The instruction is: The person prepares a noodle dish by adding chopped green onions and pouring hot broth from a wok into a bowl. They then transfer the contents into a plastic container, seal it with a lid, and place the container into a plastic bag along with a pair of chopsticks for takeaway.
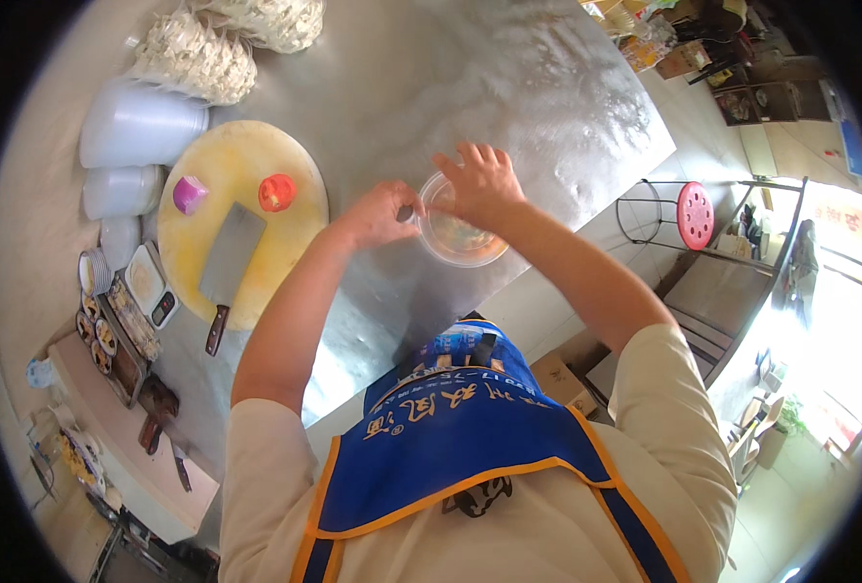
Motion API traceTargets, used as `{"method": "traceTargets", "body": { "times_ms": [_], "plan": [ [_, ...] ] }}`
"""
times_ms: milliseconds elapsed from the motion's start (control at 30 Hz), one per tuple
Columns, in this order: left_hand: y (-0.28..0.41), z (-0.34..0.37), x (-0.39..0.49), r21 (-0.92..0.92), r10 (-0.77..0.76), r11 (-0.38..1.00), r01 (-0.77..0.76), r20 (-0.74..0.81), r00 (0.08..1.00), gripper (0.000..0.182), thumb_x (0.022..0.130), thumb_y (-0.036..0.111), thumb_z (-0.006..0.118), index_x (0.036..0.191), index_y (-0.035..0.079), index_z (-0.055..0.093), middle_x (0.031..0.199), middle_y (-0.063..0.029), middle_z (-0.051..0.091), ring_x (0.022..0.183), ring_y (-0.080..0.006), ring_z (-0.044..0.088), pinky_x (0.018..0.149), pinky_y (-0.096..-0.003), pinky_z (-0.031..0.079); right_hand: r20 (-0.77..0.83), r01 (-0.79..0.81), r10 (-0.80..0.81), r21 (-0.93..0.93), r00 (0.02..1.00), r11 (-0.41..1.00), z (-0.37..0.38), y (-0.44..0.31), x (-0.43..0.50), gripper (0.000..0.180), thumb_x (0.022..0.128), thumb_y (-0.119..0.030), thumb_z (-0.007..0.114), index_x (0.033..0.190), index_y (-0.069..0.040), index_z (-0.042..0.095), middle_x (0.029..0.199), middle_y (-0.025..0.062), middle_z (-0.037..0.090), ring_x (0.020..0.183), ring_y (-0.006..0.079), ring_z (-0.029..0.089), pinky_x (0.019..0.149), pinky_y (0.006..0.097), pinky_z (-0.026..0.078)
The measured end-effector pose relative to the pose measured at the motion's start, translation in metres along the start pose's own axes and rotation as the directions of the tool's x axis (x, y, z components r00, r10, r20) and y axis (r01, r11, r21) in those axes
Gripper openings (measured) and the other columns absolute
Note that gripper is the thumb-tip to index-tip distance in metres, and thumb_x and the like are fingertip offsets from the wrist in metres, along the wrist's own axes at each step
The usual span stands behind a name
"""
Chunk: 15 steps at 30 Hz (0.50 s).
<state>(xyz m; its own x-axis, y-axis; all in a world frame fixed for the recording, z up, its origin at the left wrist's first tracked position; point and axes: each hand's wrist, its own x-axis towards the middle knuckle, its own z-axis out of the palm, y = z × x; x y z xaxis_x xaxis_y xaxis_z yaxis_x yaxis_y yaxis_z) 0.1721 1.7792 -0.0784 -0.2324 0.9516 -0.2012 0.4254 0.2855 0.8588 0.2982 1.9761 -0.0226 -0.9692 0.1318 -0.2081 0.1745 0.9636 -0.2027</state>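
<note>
A round clear plastic container [467,244] with orange-red contents stands near the edge of the steel table [372,95]. My left hand [383,217] has its thumb and fingers at the container's left rim. Over its top lies my right hand [485,188], fingers spread and thumb near the left rim; whether it grips is unclear. To the left, a round yellowed cutting board [292,248] carries a cut tomato [277,192], a piece of red onion [190,195] and a cleaver [232,248], whose wooden handle overhangs the board's near edge.
Stacked clear plastic tubs [143,124] and bags of white food pieces [194,58] line the left wall. Near the board are a kitchen scale [152,284] and a metal tray [128,372]. A smaller knife [181,466] lies lower left. A pink-topped stool [695,216] stands right.
</note>
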Motion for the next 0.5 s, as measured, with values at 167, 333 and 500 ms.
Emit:
{"method": "traceTargets", "body": {
  "times_ms": [167,333,500],
  "plan": [
    [-0.011,0.03,-0.008,0.001,0.0,1.0,0.0,-0.093,0.996,0.031,0.071,0.015,0.087,0.096,0.011,0.069,0.101,-0.0104,0.064,0.096,-0.0258,0.064,0.08,-0.0365,0.054,0.238,-0.067,0.117,-0.206,0.964,0.976,-0.002,-0.04,-0.025,0.131,0.063,-0.082,0.074,0.163,-0.016,0.022,0.167,0.0201,0.018,0.153,0.0504,0.011,0.113,0.0781,0.02],
    [0.026,0.055,-0.017,-0.134,-0.114,0.987,0.085,-0.227,0.967,0.023,0.071,0.014,0.081,0.089,0.007,0.07,0.09,-0.0132,0.064,0.085,-0.0311,0.063,0.078,-0.0414,0.053,0.316,-0.009,0.079,-0.215,0.946,0.977,-0.009,-0.037,-0.027,0.134,0.063,-0.077,0.079,0.165,-0.015,0.017,0.169,0.0219,0.011,0.153,0.0538,0.005,0.112,0.0799,0.017],
    [0.024,0.053,-0.019,-0.136,-0.046,0.991,0.021,-0.183,0.982,0.024,0.073,0.009,0.078,0.094,0.007,0.067,0.095,-0.0141,0.064,0.093,-0.0336,0.062,0.084,-0.043,0.052,0.341,0.116,-0.04,-0.206,0.939,0.972,-0.007,-0.016,-0.029,0.134,0.063,-0.075,0.081,0.164,-0.015,0.018,0.169,0.022,0.012,0.153,0.0535,0.006,0.113,0.0798,0.014]
  ]
}}
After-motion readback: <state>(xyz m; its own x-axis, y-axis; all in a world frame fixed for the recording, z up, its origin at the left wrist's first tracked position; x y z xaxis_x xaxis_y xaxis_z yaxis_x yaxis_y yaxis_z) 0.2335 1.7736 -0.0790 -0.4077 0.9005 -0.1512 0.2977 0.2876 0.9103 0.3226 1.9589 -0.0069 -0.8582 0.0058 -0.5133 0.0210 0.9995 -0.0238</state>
